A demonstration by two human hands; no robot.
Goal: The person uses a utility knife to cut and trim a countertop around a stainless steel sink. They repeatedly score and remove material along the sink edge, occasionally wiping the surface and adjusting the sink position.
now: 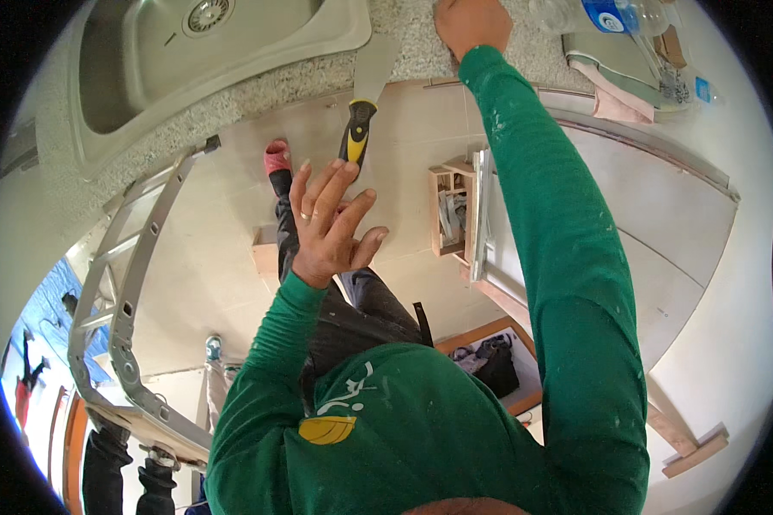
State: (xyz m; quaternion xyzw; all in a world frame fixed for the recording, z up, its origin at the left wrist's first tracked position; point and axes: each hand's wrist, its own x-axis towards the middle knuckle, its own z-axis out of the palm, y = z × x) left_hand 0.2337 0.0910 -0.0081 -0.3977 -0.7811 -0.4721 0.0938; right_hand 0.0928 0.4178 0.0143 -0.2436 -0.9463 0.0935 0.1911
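My left hand [322,219] is raised in front of my body, palm partly up, fingers spread and holding nothing. Just beyond its fingertips is a putty knife [358,133] with a black and yellow handle. Its metal blade lies on the speckled stone countertop [421,47], and the handle sticks out past the front edge. Whether my fingertips touch the handle, I cannot tell. My right hand [475,26] reaches far forward onto the countertop, with its fingers curled under. Anything inside that grip is hidden.
A steel sink [223,51] is set into the counter at left. Plastic bottles [623,15] and folded cloths [614,90] lie at right. Below are a metal ladder [124,300], an open wooden drawer [451,210] and white cabinet panels [653,232]. Another person's shoe [213,346] shows at lower left.
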